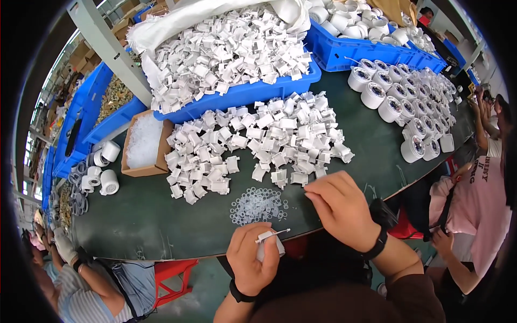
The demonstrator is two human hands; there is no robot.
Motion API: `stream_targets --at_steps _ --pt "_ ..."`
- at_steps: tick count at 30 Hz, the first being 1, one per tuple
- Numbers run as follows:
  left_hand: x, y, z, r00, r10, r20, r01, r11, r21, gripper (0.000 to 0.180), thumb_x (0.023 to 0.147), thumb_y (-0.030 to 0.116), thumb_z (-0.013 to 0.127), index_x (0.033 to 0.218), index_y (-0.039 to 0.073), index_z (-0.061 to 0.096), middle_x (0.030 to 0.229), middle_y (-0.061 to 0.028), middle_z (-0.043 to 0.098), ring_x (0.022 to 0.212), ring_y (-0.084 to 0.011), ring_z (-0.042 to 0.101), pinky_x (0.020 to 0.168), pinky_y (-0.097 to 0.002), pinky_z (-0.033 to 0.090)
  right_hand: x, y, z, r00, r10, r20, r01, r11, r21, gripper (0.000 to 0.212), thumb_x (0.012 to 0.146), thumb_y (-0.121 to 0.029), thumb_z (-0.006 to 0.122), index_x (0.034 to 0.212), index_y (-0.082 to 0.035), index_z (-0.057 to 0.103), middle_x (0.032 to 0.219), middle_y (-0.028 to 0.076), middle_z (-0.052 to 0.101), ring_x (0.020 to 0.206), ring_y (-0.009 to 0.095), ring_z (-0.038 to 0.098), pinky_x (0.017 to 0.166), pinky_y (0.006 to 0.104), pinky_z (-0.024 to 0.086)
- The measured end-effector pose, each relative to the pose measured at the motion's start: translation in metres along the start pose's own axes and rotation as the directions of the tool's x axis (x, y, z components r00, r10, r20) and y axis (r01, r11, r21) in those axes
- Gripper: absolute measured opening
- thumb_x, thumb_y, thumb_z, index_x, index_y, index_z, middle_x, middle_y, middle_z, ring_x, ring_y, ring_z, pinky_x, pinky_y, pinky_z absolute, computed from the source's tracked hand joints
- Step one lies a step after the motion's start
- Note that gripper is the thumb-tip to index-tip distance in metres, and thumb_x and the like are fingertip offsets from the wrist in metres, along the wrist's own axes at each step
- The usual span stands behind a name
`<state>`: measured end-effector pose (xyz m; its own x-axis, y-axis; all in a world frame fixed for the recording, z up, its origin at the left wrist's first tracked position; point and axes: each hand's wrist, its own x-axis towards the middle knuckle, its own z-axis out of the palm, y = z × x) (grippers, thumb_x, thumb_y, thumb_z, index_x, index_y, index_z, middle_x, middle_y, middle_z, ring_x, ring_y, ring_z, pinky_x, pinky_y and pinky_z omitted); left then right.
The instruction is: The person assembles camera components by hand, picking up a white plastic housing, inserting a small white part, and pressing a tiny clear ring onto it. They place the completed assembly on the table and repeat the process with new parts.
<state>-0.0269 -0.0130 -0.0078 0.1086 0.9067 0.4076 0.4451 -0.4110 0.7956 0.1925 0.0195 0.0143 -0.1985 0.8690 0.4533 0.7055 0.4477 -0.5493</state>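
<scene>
My left hand (pixel 249 262) is closed around a small white plastic part (pixel 267 237) at the table's near edge. A thin pin-like piece sticks out of that part toward the right. My right hand (pixel 344 207) hovers over the near edge, thumb and fingers pinched together. Whatever lies between those fingertips, if anything, is too small to make out. Just beyond my left hand is a pile of small translucent rings (pixel 258 206). A spread of loose white plastic parts (pixel 280 137) lies farther back, close to my right fingertips.
Behind, a blue bin (pixel 242 91) is heaped with white parts. A cardboard box (pixel 144 142) of clear pieces stands left. Rows of white round housings (pixel 398 94) fill the right side, near another blue bin (pixel 336 56). People sit at both sides of the table.
</scene>
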Motion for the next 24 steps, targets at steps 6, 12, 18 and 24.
stream_targets --at_steps 6,12,18,24 --pt "0.002 0.006 0.003 1.0 -0.011 0.008 0.011 0.999 -0.034 0.009 0.088 0.004 0.064 0.093 -0.001 0.069 0.097 -0.0169 0.071 0.085 -0.0314 0.067 0.077 -0.0381 0.054 0.012 0.014 0.023 0.998 -0.031 0.05 0.04 0.981 -0.188 0.032 0.085 -0.003 0.073 0.117 -0.004 0.066 0.105 0.012 0.065 0.097 0.033 0.061 0.083 0.041 0.052" --pt "0.001 0.013 -0.002 0.988 -0.147 0.042 0.153 0.968 -0.197 0.013 0.092 0.006 0.059 0.09 -0.002 0.069 0.097 -0.016 0.072 0.084 -0.0292 0.067 0.079 -0.0364 0.052 0.017 0.015 0.006 0.997 0.052 0.062 -0.062 0.983 0.171 0.035 0.088 0.0 0.069 0.123 -0.007 0.068 0.106 0.011 0.063 0.095 0.029 0.063 0.081 0.0361 0.053" --pt "-0.023 0.002 0.003 0.846 -0.311 0.432 0.529 0.588 -0.612 0.029 0.105 0.018 0.055 0.122 -0.003 0.066 0.112 -0.007 0.069 0.097 -0.0114 0.061 0.087 -0.0253 0.048 -0.02 -0.027 -0.014 0.973 0.086 0.213 -0.199 0.777 0.597 0.041 0.093 -0.004 0.069 0.134 -0.009 0.066 0.114 0.009 0.06 0.1 0.019 0.062 0.085 0.0294 0.053" --pt "-0.021 -0.009 0.008 0.862 -0.343 0.374 0.506 0.535 -0.677 0.027 0.102 0.022 0.06 0.113 -0.001 0.067 0.109 -0.0121 0.071 0.093 -0.0239 0.065 0.086 -0.032 0.051 -0.039 -0.024 -0.011 0.957 0.042 0.286 -0.189 0.839 0.511 0.046 0.095 -0.01 0.066 0.141 -0.011 0.06 0.121 0.011 0.058 0.108 0.023 0.061 0.091 0.0327 0.052"
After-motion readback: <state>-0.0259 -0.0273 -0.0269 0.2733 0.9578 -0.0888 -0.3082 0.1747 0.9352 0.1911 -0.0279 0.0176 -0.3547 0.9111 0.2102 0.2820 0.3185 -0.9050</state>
